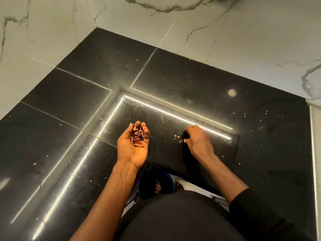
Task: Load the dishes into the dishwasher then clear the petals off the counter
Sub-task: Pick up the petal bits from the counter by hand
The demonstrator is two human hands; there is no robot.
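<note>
My left hand (132,148) is turned palm up above the black counter (173,80), its fingers cupped round a small heap of dried dark-red petals (138,136). My right hand (196,140) lies palm down on the counter to the right. Its curled fingers and thumb pinch at a few pale petal bits (178,137) by the fingertips. Tiny petal crumbs (35,163) are scattered over the counter, with more at the far right (260,120).
White marble-look walls (191,23) close the counter's corner at the back and left. Below the front edge, between my arms, stands a dark blue bin (166,178) with petals inside. A white ledge (314,136) borders the counter on the right.
</note>
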